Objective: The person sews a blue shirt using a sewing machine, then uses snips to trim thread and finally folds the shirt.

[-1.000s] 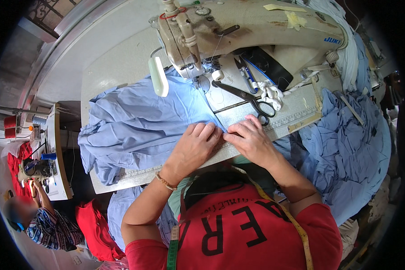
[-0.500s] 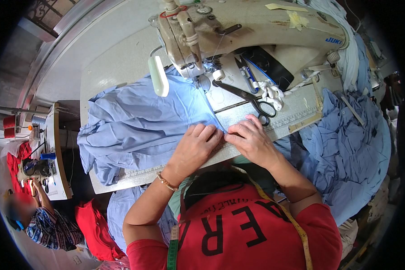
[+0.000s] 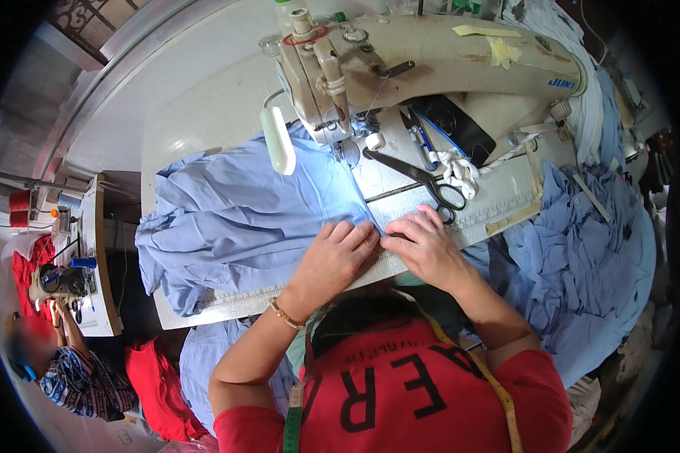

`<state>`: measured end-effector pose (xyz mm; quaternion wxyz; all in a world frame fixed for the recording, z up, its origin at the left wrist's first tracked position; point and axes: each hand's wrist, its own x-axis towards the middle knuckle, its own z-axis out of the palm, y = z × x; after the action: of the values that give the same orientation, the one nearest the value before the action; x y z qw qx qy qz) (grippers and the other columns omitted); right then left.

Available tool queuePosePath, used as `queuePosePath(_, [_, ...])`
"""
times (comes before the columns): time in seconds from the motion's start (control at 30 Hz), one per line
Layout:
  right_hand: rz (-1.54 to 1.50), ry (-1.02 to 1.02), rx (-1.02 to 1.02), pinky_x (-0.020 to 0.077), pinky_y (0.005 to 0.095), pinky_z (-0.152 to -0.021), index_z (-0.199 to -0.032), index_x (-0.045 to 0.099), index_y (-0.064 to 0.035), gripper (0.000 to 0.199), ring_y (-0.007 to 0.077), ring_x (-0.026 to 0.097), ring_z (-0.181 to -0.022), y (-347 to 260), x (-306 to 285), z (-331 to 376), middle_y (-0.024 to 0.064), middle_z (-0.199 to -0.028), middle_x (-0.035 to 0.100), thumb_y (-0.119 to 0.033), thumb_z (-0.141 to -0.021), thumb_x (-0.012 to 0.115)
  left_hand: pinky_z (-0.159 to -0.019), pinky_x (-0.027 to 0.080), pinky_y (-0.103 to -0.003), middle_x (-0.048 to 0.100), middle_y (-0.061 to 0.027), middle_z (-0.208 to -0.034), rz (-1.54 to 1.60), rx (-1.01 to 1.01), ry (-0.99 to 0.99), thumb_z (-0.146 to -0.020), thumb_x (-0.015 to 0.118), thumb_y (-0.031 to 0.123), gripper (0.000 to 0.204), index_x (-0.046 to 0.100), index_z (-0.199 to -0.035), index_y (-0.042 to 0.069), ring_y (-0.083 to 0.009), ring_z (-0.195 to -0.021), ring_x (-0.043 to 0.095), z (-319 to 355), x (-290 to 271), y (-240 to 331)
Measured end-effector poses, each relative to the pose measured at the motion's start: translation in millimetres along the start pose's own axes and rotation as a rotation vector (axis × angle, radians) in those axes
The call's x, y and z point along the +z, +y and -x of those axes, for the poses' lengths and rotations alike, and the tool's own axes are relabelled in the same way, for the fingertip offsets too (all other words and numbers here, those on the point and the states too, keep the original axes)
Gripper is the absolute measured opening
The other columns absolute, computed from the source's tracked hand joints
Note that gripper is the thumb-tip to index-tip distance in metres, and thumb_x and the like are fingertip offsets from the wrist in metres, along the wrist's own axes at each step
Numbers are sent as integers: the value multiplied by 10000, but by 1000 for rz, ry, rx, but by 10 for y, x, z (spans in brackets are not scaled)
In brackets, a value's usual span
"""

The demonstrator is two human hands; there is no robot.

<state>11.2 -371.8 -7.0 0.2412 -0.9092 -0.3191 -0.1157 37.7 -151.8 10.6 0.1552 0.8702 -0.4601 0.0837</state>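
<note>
Light blue fabric (image 3: 234, 215) lies in loose folds on the sewing table, its right edge running up under the presser foot area of the sewing machine (image 3: 468, 57). My left hand (image 3: 334, 260) rests on the near end of that edge, fingers curled and gripping the cloth. Beside it, my right hand (image 3: 428, 253) pinches the same edge, thumb and index finger close to the left fingertips. Just beyond my right hand lie black-handled scissors (image 3: 423, 180). The exact fold under my fingertips is hidden.
Near the scissors are thread snips (image 3: 419, 140), a black flat case (image 3: 457, 128) and a white cloth knot (image 3: 459, 172). A white lamp (image 3: 278, 143) hangs left of the needle. More blue fabric (image 3: 574, 241) heaps at the right. Another person (image 3: 87, 377) works at far left.
The view has shifted slightly, so machine and table sit a little lower and further right. Both hands keep their grip on the fabric edge, almost unmoved relative to the table.
</note>
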Motion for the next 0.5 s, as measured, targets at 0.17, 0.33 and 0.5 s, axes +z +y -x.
queuePosePath(0.17, [-85, 16, 10, 334, 440, -1027, -1012, 632, -109, 212, 232, 536, -1071, 25, -8, -47, 26, -1097, 591, -94, -802, 601, -807, 419, -328, 558, -63, -1135, -43, 32, -5, -812, 560, 175, 345, 602, -1123, 30, -202, -917, 517, 11, 2, -15])
queuePosePath(0.33, [-240, 130, 92, 366, 415, -977, -1013, 641, -90, 215, 249, 559, -1013, 101, 51, -94, 42, -1040, 614, -61, -801, 614, -809, 421, -329, 560, -67, -1153, -31, 31, 5, -807, 564, 168, 343, 606, -1120, 34, -204, -919, 517, 19, 23, -17])
queuePosePath(0.5, [-118, 72, 7, 379, 407, -939, -1014, 662, -94, 227, 243, 554, -972, 100, -3, -162, 44, -1020, 605, -53, -793, 623, -846, 431, -337, 567, -58, -1161, -12, -8, 17, -750, 619, 142, 372, 623, -1111, 56, -219, -943, 524, 32, 24, -3])
